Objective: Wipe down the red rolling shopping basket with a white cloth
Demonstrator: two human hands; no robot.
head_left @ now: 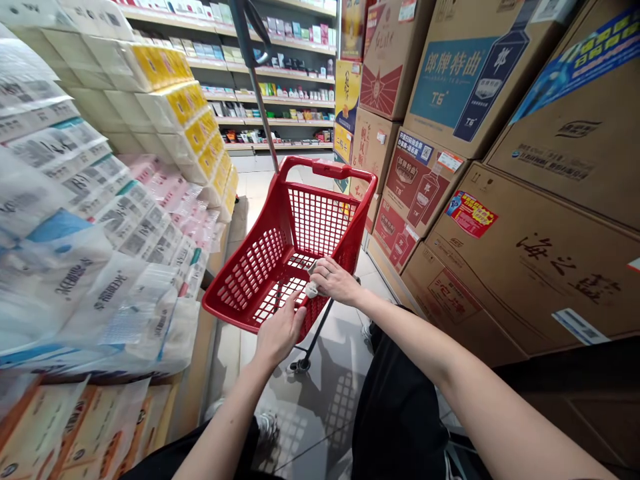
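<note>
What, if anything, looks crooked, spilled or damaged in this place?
Nothing clearly stands out: I see no spill or damage. The red basket sits on its wheeled frame, and the cardboard boxes stand closely stacked. The white packs look slanted, but lens distortion may explain that.

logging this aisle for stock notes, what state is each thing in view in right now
red basket: open-topped, on a wheeled frame
metal pole: slanted, rising by the basket's far left corner
left hand: open, at the basket's near edge
right hand: fingers closed on the small pale item
small pale item: held; too small to identify
cardboard boxes: stacked, closed as far as visible
yellow-ended packs: wrapped, stacked
shelves: stocked
</note>
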